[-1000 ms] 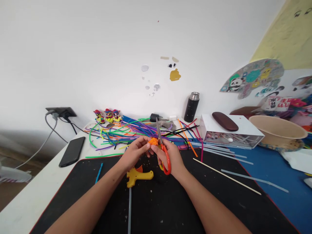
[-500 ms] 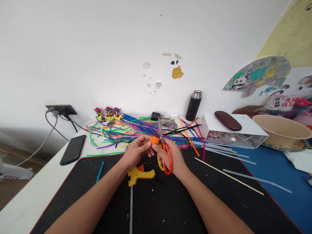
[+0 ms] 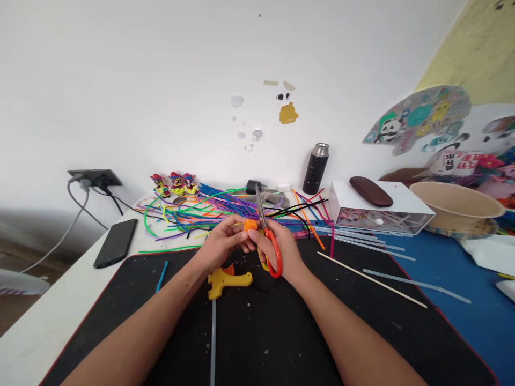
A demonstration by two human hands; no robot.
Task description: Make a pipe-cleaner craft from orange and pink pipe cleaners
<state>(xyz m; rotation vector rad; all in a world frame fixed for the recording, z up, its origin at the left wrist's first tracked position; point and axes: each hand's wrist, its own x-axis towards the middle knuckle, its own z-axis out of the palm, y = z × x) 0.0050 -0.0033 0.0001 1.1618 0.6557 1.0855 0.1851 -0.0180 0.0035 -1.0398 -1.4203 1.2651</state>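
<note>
A small fuzzy orange piece, perhaps wound pipe cleaner, is pinched in the fingers of my left hand. My right hand carries scissors with red and yellow handles, their blades pointing up and away from me. Its thumb also touches the orange piece from the right. Below my hands, a yellow glue gun lies on the black mat, a long translucent glue stick running from it toward me. Behind my hands spreads a tangle of colourful pipe cleaners.
A black phone lies on the left, and several small figurines stand by the wall. At the back are a black thermos and a white box. A wooden stick and glue sticks lie to the right.
The orange piece has been turned slightly between my fingers. Both hands stay close together, and the scissors remain in my right hand. The view has shifted a little.
</note>
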